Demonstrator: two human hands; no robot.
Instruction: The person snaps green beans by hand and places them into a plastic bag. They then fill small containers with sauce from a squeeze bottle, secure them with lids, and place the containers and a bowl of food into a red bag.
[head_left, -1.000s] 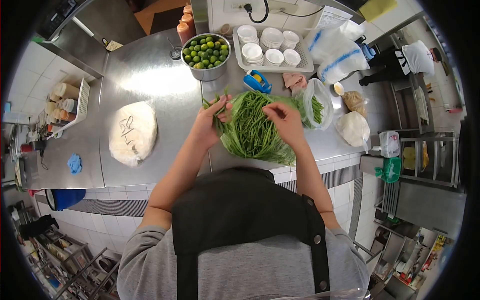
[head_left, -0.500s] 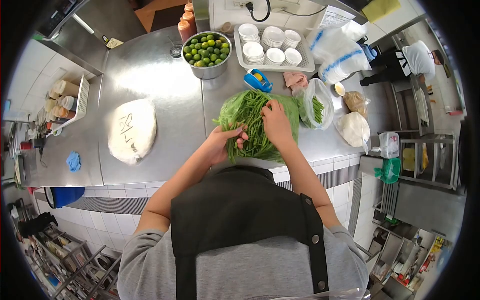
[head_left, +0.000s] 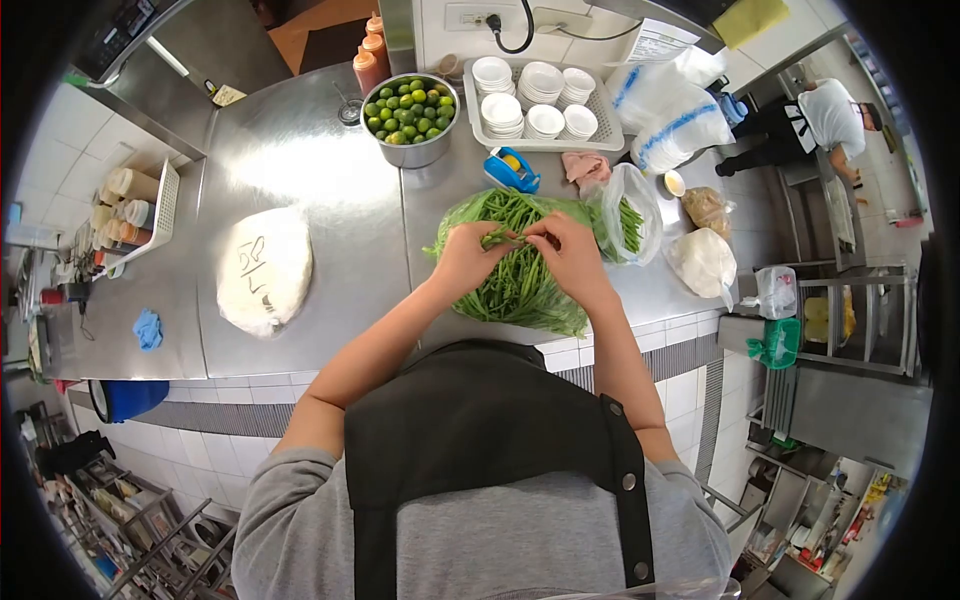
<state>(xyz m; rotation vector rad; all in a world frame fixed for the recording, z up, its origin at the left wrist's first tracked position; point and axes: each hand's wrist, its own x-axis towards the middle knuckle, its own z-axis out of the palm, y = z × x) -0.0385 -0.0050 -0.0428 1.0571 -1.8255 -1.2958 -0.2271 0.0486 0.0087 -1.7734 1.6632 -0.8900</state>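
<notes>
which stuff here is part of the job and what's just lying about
In the job:
- left hand and right hand, pinching green stems
- green bag around the pile
- clear bag of stems, probably

Apparently just lying about:
- pot of limes
- basket of white dishes
- pink cloth
- blue cloth

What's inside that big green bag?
Lots of thin green stalks, maybe beans, are in the green bag. The left hand and right hand cover some, and the pile hides whatever is at the bottom.
</notes>
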